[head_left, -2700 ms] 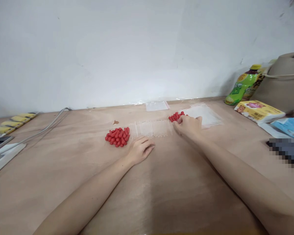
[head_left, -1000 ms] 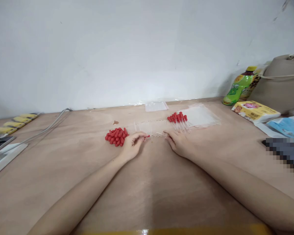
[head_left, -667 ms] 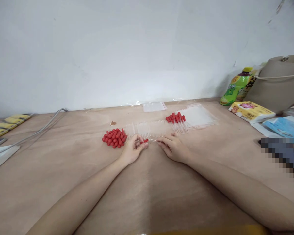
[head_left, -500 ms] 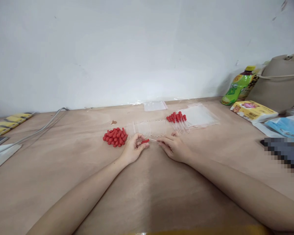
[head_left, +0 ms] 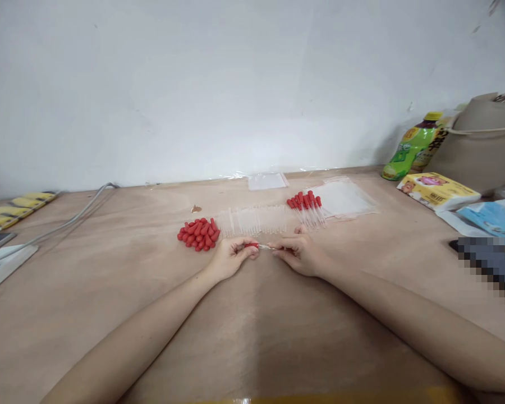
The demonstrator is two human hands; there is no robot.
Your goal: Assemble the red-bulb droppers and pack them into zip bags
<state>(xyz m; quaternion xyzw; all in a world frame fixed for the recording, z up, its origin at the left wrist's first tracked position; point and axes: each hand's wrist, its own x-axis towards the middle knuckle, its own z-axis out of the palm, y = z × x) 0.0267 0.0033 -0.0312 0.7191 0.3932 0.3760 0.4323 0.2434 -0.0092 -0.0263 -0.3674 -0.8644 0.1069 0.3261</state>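
Note:
Between thumb and fingers, my left hand pinches a red rubber dropper bulb, mostly covered by the fingers. My right hand grips a thin clear dropper tube, whose end meets the bulb's mouth; how far it sits inside I cannot tell. Left of my left hand is a heap of loose red bulbs. A row of clear tubes lies just beyond both hands. Past my right hand, several droppers with red bulbs fitted lie side by side.
Clear plastic bags lie behind the fitted droppers, with another small bag near the wall. At right are a green bottle, a yellow tissue pack, a blue packet and a beige bag. A grey cable crosses the left side.
My left fingers have closed further over the red bulb, and the bulb and tube have shifted slightly down. My right hand keeps its grip on the tube.

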